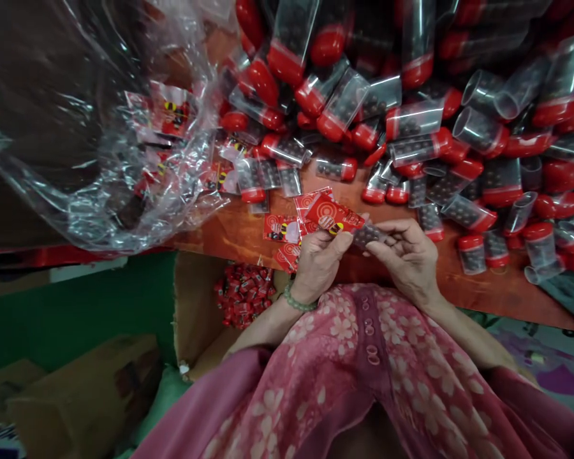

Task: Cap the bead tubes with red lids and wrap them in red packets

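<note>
My left hand (pixel 319 260), with a green bead bracelet at the wrist, pinches a red printed packet (pixel 332 213) that has a bee picture on it. In my right hand (pixel 407 256) is a small clear tube of dark balls (pixel 369 236), gripped between thumb and fingers. The tube's near end meets the packet's right-hand edge; whether it is inside the packet I cannot tell. More red printed packets (pixel 276 228) lie on the table just left of my left hand, partly overlapping. Fingertips of both hands are close together over the table's front edge.
A big heap of red-capped clear tubes (pixel 416 150) covers the back and right of the red-brown table (pixel 220 226). Clear plastic bagging (pixel 100 217) with printed packets spreads over the left. Below the edge, a cardboard box (pixel 196 312) holds many small red packets (pixel 243 294).
</note>
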The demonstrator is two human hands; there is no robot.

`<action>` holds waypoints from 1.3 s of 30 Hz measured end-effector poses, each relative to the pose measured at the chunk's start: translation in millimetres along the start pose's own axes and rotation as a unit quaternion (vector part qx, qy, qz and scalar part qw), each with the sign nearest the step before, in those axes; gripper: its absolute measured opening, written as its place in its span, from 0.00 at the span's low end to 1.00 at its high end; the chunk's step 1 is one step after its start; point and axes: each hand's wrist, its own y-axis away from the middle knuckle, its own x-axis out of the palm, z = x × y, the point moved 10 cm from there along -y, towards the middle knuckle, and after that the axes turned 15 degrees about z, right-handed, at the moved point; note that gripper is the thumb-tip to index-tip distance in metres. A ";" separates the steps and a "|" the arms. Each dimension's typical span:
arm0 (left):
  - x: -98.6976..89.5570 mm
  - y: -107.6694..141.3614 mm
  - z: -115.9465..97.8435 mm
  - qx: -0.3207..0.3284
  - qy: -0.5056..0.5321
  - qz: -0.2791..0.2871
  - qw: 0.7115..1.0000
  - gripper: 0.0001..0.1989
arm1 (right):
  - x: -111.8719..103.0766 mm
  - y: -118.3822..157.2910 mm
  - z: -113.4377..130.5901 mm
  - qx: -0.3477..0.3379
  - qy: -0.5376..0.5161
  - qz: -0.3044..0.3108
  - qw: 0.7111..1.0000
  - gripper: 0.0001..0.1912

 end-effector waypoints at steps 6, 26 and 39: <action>-13.0 -4.2 0.6 0.039 -0.098 -0.067 0.992 0.24 | 3.2 -3.8 -9.7 0.005 -0.016 -0.015 1.000 0.19; 17.8 -16.6 -12.1 0.003 0.106 0.009 0.994 0.22 | 4.4 -15.0 3.8 -0.088 0.041 0.054 0.994 0.28; 30.5 -3.7 2.2 -0.017 0.032 0.082 0.996 0.21 | -3.9 6.6 26.0 -0.218 0.136 -0.007 0.966 0.25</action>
